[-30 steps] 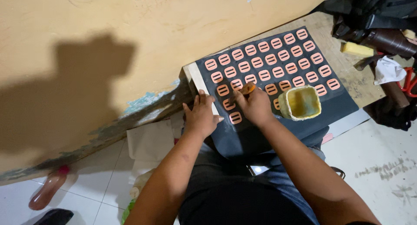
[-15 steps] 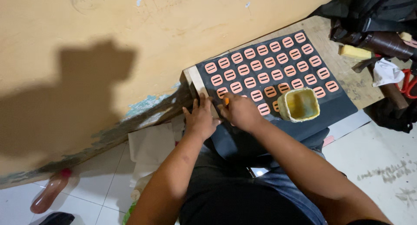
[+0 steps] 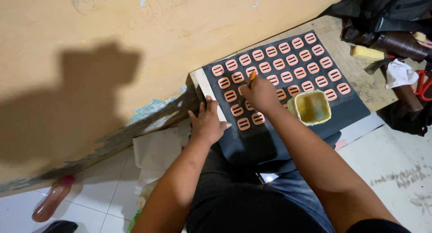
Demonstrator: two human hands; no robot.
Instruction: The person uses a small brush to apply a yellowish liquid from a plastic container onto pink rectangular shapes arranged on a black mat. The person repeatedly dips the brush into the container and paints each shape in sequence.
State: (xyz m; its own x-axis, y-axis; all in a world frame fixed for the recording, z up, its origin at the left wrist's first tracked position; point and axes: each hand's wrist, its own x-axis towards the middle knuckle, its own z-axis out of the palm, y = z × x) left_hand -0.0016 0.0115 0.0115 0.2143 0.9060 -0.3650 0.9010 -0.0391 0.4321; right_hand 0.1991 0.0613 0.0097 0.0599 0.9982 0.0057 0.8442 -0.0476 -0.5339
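Holding an orange brush (image 3: 251, 76), the right hand (image 3: 261, 94) hovers over salmon-pink pieces (image 3: 292, 60).

A scuffed yellow wall (image 3: 135, 30) with a dark shadow (image 3: 76, 107) on it meets a white tiled floor (image 3: 396, 170), its base stained and peeling, while a wooden worktop (image 3: 360, 80) stands against it at the right.

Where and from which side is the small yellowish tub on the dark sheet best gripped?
Grip the yellowish tub by its top rim, coming from above and from its right side. It stands upright and open-topped on the dark sheet, its right wall is free, and the right hand with the orange-handled tool crowds its left.
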